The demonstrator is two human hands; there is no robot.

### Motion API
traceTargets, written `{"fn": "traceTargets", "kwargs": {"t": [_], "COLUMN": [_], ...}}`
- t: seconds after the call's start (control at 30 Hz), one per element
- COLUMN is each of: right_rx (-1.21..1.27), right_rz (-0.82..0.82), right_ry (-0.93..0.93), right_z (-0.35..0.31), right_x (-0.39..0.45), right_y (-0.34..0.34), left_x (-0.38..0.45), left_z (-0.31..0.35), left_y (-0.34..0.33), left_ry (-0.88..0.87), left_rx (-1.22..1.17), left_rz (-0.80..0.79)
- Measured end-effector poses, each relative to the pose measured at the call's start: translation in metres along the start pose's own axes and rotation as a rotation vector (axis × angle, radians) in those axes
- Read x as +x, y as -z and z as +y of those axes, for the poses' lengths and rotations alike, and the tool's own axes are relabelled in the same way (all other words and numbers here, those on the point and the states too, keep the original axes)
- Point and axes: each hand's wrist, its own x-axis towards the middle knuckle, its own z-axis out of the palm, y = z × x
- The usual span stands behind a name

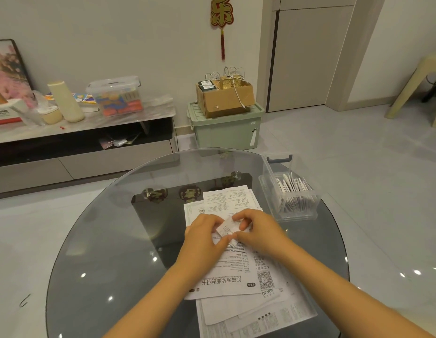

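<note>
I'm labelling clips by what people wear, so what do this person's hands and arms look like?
The left hand and the right hand are bare: no gloves, and no ring, watch or bracelet shows. The left forearm and right forearm are uncovered down to the picture's lower edge; no sleeve is in view.

item: your small folded paper slip [227, 229] | look: white, fine dark print, creased | pose: tilted, just above the printed leaflets [236, 272] | place: pinched between your left hand [204, 231] and right hand [257, 228]
</note>
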Motion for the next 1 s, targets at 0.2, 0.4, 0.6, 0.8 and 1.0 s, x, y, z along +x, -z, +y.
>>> {"fn": "traceTargets", "kwargs": {"t": [0.2,0.4,0.6,0.8,1.0], "right_rx": [-0.100,-0.249,-0.388,-0.355,-0.241], "right_rz": [0.017,0.003,0.121,0.379,0.448], "right_ry": [0.078,0.176,0.317,0.510,0.450], "right_z": [0.001,-0.002,-0.009,-0.013,-0.009], "right_x": [-0.001,-0.005,-0.017,-0.025,-0.028], "right_y": [-0.004,-0.004,0.007,0.018,0.044], "left_x": [0.005,0.004,0.008,0.001,0.008], "left_z": [0.003,0.007,0.022,0.045,0.069], "left_y": [0.001,0.005,0.018,0.033,0.037], "left_ry": [0.068,0.160,0.310,0.263,0.075], "left_rx": [-0.022,-0.199,-0.493,-0.606,-0.463], "left_rz": [-0.011,0.049,0.089,0.130,0.099]}}
